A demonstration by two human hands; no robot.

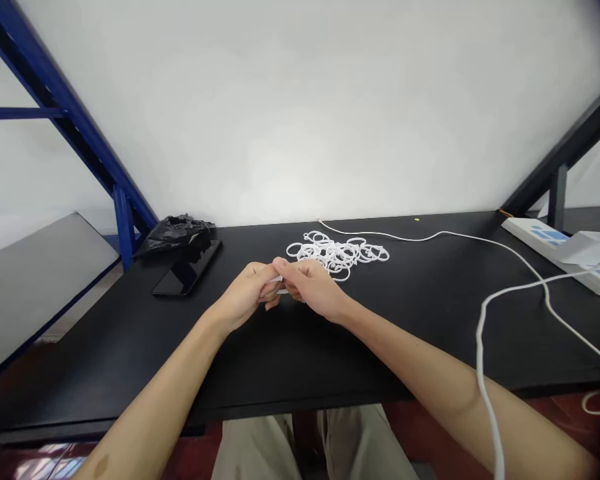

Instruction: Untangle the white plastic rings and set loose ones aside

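My left hand [245,297] and my right hand [317,287] meet above the table, thumbs close together. Both are closed, pinching a short stretch of white cord [283,291] that shows between the fingers. Most of that piece is hidden by my fingers, so its ends cannot be made out. Just behind my right hand lies a loose heap of white cord loops [337,253], some with small knots.
The black table [405,333] runs up to a white wall. At left are a black phone [187,267] and a crumpled black plastic bag [175,233]. A long white cable [443,233] crosses the right side, near a white-and-blue box [550,240]. Blue metal bars [80,113] rise at left.
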